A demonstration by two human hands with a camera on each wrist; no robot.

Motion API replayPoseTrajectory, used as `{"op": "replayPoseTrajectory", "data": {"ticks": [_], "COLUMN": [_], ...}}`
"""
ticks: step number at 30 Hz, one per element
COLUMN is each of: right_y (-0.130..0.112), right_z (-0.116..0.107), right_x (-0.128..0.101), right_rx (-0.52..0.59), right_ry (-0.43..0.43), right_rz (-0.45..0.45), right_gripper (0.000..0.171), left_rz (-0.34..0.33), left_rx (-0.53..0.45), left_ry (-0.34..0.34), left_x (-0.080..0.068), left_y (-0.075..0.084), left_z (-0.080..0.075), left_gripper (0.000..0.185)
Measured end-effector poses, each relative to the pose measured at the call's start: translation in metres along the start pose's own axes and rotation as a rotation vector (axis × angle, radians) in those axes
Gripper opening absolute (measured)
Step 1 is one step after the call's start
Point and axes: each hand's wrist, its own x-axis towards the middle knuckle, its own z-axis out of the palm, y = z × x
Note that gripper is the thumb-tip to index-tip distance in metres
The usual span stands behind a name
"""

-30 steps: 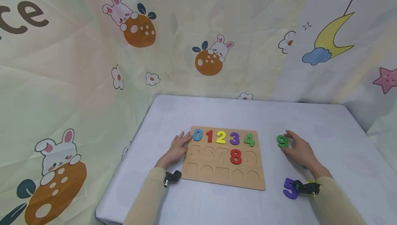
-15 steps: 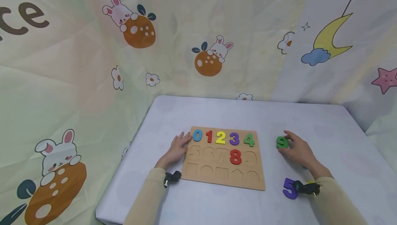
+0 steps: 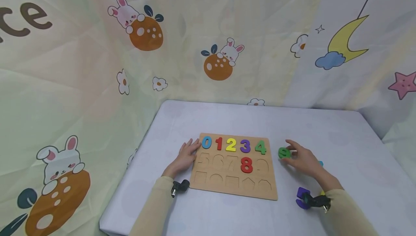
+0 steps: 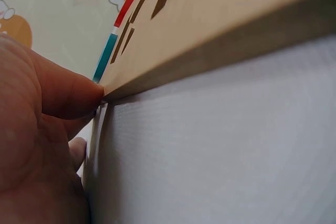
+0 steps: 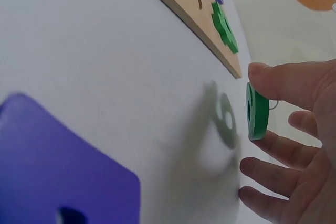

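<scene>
The right hand point(image 3: 303, 160) has lifted the green 9 point(image 3: 284, 152), pinched off the tablecloth point(image 3: 341, 134), nearer the puzzle board point(image 3: 234, 189) (its slot looks next); left hand point(image 3: 185, 155) stays flat, steadying.

— Where does the puzzle board point(image 3: 234, 187) lie?
— On the desk point(image 3: 227, 120), in the middle. The 0 point(image 3: 206, 142), 1 point(image 3: 219, 143), 2 point(image 3: 231, 144), 3 point(image 3: 245, 145) and 4 point(image 3: 260, 147) sit along its far row, the 8 point(image 3: 246, 164) in the row before them.
— And the hands?
— The left hand point(image 3: 185, 156) rests at the board's left edge. The right hand point(image 3: 303, 160) is right of the board, with the 9 point(image 3: 284, 153) lifted off the desk between them. The 5 point(image 3: 302, 197) lies nearer the person, beside the right wrist.
</scene>
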Motion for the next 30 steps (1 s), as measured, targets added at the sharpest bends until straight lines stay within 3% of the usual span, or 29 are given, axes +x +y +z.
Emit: {"op": "replayPoseTrajectory", "data": {"ticks": [15,26,30], "right_y": [-0.032,-0.04,-0.045], "right_z": [0.028,0.051,0.058], "right_x": [-0.007,-0.017,-0.02], "right_rx": [0.038,0.103,0.093], "right_ry": [-0.024,0.037,0.059], "right_rz": [-0.017,-0.017,-0.057], "right_gripper": [0.086,0.082,0.08], "left_rz": [-0.009,-0.013,-0.01], "left_rx": [-0.02,-0.031,-0.026], "left_ry": [-0.001,-0.007,-0.01], "left_x": [-0.001,-0.001,0.0], "left_y": [0.003,0.001,0.0], "left_z": [-0.002,-0.002,-0.002], "left_gripper": [0.055,0.055,0.055]}}
